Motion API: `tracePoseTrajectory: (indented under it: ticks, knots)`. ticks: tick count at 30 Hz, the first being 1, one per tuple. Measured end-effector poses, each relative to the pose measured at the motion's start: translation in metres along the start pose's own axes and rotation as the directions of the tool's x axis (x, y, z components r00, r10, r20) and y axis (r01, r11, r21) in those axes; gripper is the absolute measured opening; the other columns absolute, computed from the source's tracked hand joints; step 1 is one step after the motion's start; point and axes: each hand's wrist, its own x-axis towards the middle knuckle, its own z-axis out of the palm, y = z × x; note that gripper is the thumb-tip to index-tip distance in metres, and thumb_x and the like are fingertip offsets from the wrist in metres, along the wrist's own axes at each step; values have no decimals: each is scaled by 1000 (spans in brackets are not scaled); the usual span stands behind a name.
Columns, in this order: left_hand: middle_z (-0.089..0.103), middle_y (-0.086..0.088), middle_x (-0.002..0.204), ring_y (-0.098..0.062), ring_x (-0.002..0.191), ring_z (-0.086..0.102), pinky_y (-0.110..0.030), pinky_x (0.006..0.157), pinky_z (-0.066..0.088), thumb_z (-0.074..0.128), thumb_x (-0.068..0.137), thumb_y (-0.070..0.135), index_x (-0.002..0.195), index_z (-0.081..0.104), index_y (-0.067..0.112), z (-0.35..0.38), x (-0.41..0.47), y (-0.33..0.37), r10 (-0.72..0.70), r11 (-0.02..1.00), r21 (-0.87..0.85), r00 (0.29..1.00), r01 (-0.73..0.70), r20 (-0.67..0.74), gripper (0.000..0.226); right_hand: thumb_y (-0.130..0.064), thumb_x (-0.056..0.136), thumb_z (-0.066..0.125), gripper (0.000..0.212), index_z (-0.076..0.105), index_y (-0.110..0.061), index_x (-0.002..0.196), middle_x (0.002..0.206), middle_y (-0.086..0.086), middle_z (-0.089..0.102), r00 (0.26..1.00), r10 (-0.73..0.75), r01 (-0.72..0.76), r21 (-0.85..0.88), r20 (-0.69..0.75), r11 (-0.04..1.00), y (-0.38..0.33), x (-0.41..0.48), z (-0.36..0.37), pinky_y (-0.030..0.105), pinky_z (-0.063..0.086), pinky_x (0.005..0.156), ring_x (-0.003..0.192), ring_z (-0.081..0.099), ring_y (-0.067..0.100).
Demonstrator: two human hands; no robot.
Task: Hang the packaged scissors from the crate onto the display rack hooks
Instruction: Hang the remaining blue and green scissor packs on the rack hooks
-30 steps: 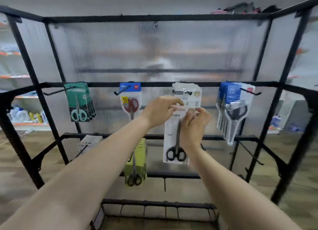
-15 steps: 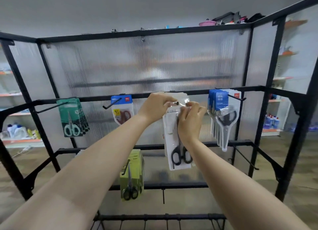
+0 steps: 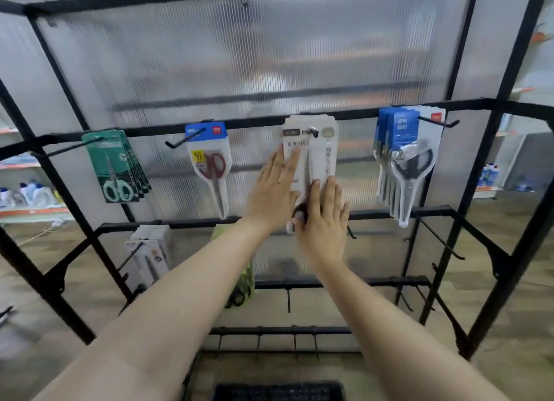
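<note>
I see the white scissors pack (image 3: 310, 155) hanging from a hook (image 3: 311, 131) on the middle bar of the black display rack (image 3: 239, 122), its card hole threaded over the prong. Both of my hands are released, fingers straight. My left hand (image 3: 274, 190) lies flat against the pack's left edge, and my right hand (image 3: 323, 220) sits lower, flat over its bottom part and covering most of the black handles. On the same bar, a green stack (image 3: 115, 166) hangs far left, a red-handled pair (image 3: 211, 166) just left of my hands, and blue-carded packs (image 3: 404, 160) to the right. On the lower tier I see white packs (image 3: 150, 250) and a yellow-green pack (image 3: 244, 277). The dark crate (image 3: 278, 391) sits at the bottom edge, contents too blurred to tell
</note>
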Motion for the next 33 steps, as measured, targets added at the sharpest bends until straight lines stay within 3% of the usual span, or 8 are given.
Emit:
tracePoseTrajectory:
  ticks: [3, 6, 9, 11, 14, 17, 27, 33]
  knots:
    - [-14, -9, 158, -21, 146, -8, -38, 121, 8, 43, 98, 27, 145, -20, 25, 35, -34, -4, -29, 999, -38, 998, 32, 64, 79, -30, 93, 53, 84, -8, -17, 149, 153, 6, -18, 999, 13, -13, -7, 32, 1000, 8, -32, 21, 48, -1, 118, 143, -16, 21]
    - [-18, -8, 157, -23, 146, -3, -36, 116, 22, 43, 98, 26, 139, -26, 36, 70, -73, -8, -77, 990, -102, 977, 99, 201, 81, -30, 95, 49, 84, -17, -19, 145, 155, 10, -16, 990, 18, -13, -37, 140, 999, 15, -67, 44, 45, -3, 118, 145, -13, 24]
    - [-13, -6, 158, -24, 147, -1, -39, 115, 24, 42, 98, 20, 147, -12, 36, 110, -116, -21, -29, 974, -196, 919, 115, 394, 75, -23, 93, 49, 77, -4, -14, 149, 158, 14, 4, 975, 28, -21, -36, 220, 999, 23, -109, 72, 46, 4, 118, 146, 0, 27]
    - [-9, -4, 159, -23, 147, -2, -43, 116, 25, 40, 97, 20, 150, -6, 32, 140, -149, -33, 27, 972, -217, 880, 87, 474, 71, -20, 92, 48, 74, 4, -11, 151, 158, 13, 6, 952, 23, -7, -55, 304, 998, 29, -140, 92, 44, 7, 119, 147, 3, 26]
    - [-7, -2, 159, -23, 146, 10, -45, 110, 33, 45, 96, 18, 150, -7, 31, 179, -200, -47, -53, 945, -233, 809, 230, 586, 76, -19, 95, 45, 74, -3, -12, 151, 159, 8, -2, 882, 18, 17, -69, 471, 997, 40, -186, 128, 40, 4, 120, 147, -4, 22]
    - [-6, -3, 159, -24, 146, 10, -42, 114, 27, 45, 98, 22, 150, -7, 30, 217, -252, -64, -123, 921, -199, 733, 336, 670, 74, -20, 96, 46, 73, -2, -14, 151, 159, 7, -3, 819, 4, 17, -31, 574, 999, 57, -233, 165, 40, 4, 120, 147, -5, 21]
    - [-3, -1, 159, -20, 147, -2, -39, 118, 16, 42, 100, 28, 147, -15, 33, 418, -431, -141, -250, 885, -26, 521, 465, 816, 75, -33, 101, 37, 68, -5, -16, 151, 159, 2, -9, 589, 127, -59, -114, 798, 992, 144, -412, 337, 35, 0, 120, 146, -11, 17]
    - [-7, 0, 159, -19, 147, -4, -38, 118, 17, 39, 101, 31, 147, -17, 33, 557, -523, -163, -235, 879, 14, 408, 476, 882, 73, -33, 100, 36, 65, 0, -14, 151, 160, 4, -4, 464, 212, -85, -195, 860, 977, 211, -517, 448, 37, 5, 120, 147, -7, 19]
